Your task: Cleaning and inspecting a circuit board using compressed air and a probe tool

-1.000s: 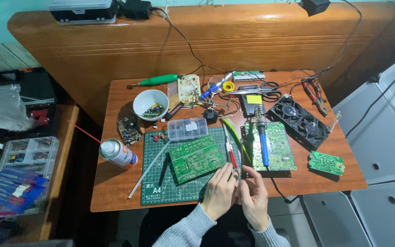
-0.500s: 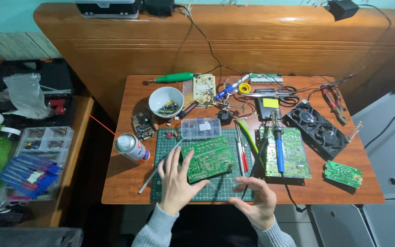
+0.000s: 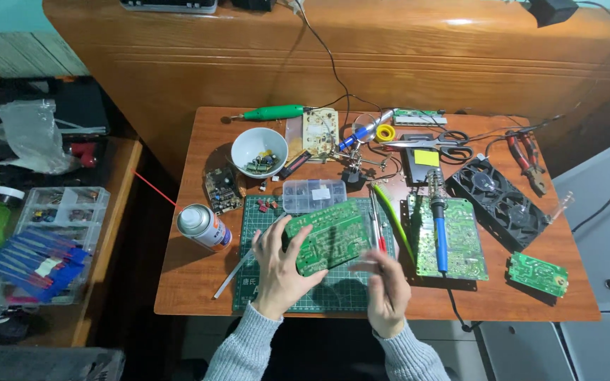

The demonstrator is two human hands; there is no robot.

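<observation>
A green circuit board (image 3: 330,236) lies tilted on a dark green cutting mat (image 3: 333,295) at the front of the wooden table (image 3: 185,282). My left hand (image 3: 280,271) rests over the board's left edge, fingers spread on it and gripping it. At the board's lower right corner, my right hand (image 3: 387,289) has its fingers curled and pinched together. A red-handled tool (image 3: 378,227) and a yellow-green one (image 3: 393,215) lie just right of the board.
A spray can (image 3: 202,226) stands left of the mat. Behind it are a white bowl (image 3: 259,149) and a clear parts box (image 3: 312,194). A blue soldering iron (image 3: 439,236) lies on another board (image 3: 466,247), with a black fan (image 3: 499,201) and a small board (image 3: 538,274) further right.
My hands were together at the front edge, then apart. The left hand has taken the board's left side and the right hand has risen from the mat to its lower right corner.
</observation>
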